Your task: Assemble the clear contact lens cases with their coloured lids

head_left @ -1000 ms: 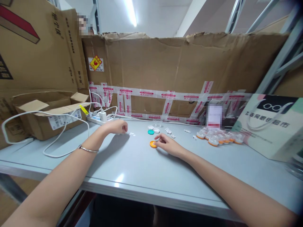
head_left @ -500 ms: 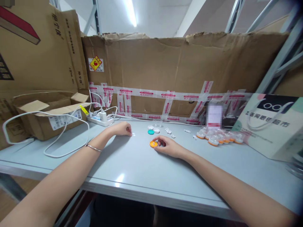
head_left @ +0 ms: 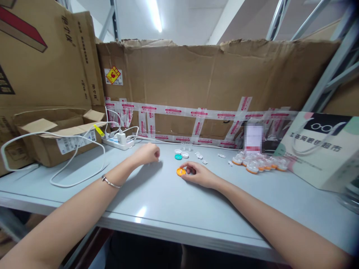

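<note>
My right hand [head_left: 198, 173] pinches the edge of a round orange piece [head_left: 181, 172] near the middle of the table; a small pale part shows in its centre. To the left, my left hand [head_left: 150, 154] hovers just over the table with fingertips pressed together, and whatever it may hold is too small to make out. Behind the orange piece lie a teal disc [head_left: 178, 157] and two white rings [head_left: 184, 154]. Clear rings [head_left: 186, 147] sit farther back. Small white parts [head_left: 199, 155] are scattered to their right.
Several clear and orange cases [head_left: 259, 163] are grouped at the right, beside a paper bag [head_left: 319, 149]. An open carton [head_left: 56, 145], a looping white cable [head_left: 52, 179] and a power strip [head_left: 119, 142] occupy the left. Tall cardboard [head_left: 179, 82] closes off the back.
My left hand has lifted slightly and shifted right, towards the orange piece. My right hand keeps its hold on that piece, almost unmoved.
</note>
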`<state>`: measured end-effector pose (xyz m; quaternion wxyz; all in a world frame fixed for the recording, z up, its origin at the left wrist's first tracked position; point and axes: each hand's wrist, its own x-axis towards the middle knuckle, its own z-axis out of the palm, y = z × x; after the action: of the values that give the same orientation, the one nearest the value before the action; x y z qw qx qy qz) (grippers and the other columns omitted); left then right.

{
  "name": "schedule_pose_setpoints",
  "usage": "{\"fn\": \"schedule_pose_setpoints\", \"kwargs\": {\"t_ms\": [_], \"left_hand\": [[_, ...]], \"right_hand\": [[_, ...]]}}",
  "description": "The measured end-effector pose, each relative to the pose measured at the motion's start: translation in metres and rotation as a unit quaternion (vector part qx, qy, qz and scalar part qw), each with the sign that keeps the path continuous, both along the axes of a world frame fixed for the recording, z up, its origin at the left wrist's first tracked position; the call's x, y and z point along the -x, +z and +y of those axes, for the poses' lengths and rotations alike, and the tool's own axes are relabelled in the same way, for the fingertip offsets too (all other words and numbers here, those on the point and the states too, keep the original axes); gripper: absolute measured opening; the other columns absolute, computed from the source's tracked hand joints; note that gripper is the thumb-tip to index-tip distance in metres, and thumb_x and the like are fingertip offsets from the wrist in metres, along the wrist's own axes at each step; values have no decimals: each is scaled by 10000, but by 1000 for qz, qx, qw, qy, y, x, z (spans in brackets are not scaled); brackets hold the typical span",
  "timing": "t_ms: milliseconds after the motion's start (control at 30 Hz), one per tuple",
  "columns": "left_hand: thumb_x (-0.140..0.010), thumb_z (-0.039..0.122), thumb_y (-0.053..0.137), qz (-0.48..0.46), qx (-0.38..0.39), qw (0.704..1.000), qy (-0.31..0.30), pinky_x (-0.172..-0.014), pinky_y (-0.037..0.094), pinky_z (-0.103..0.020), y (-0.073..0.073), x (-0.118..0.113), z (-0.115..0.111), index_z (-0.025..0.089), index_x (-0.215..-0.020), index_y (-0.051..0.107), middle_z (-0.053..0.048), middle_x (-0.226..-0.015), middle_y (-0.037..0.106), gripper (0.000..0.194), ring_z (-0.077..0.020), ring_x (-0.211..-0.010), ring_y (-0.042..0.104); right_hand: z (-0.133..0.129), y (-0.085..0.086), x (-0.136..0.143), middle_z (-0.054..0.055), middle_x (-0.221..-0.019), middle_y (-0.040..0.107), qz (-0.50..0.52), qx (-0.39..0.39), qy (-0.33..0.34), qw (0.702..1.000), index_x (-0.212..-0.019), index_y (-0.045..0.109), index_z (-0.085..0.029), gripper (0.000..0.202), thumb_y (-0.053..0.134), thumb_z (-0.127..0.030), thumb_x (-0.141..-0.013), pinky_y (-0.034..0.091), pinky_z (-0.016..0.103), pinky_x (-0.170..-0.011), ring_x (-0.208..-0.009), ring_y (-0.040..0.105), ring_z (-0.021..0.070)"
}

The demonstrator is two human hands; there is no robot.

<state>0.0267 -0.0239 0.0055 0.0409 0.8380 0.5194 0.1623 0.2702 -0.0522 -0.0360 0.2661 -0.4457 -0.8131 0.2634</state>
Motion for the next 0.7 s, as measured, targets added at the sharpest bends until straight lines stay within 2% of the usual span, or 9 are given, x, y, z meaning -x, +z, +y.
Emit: {"fn": "schedule_pose_setpoints", "kwargs": {"t_ms": [100,167,267,533,700], "left_hand": [[-705,191,551,-20,-5,996,-88,-679,397,-184,-3,-29,-16,194,-836,663,-13,-827,678,172,-133,-749,593],[-752,207,538,-38,-24,985,-170,-703,397,-183,-8,-42,-23,188,-836,652,-13,-835,675,143,-125,-767,592],[-772,204,544,-40,-67,969,-236,-706,393,-206,-14,-48,-24,167,-788,638,-16,-786,668,102,-122,-726,590],[-782,173,553,47,-117,964,-235,-754,353,-255,-18,-44,-22,182,-761,657,-19,-805,674,106,-139,-786,609],[-739,152,562,42,-109,962,-246,-757,376,-254,-19,-45,-24,185,-777,679,-22,-837,663,128,-142,-784,603]], "right_hand": [[0,0,0,-21,-715,537,2,2,9,1000,-945,640,-215,321,618,-390,-678,355,219,-592,-603,444,96],[1,1,1,-23,-698,531,4,5,14,1000,-945,638,-210,334,617,-411,-679,347,215,-577,-590,432,93],[2,0,1,-20,-682,527,12,9,22,1000,-940,636,-199,362,618,-448,-678,337,216,-561,-575,421,90],[7,-4,-2,-20,-698,525,20,24,35,999,-947,631,-206,358,636,-429,-667,332,218,-549,-578,421,91],[7,-3,-2,-21,-707,527,25,33,38,998,-955,627,-201,357,634,-418,-671,332,218,-553,-583,424,90]]}}
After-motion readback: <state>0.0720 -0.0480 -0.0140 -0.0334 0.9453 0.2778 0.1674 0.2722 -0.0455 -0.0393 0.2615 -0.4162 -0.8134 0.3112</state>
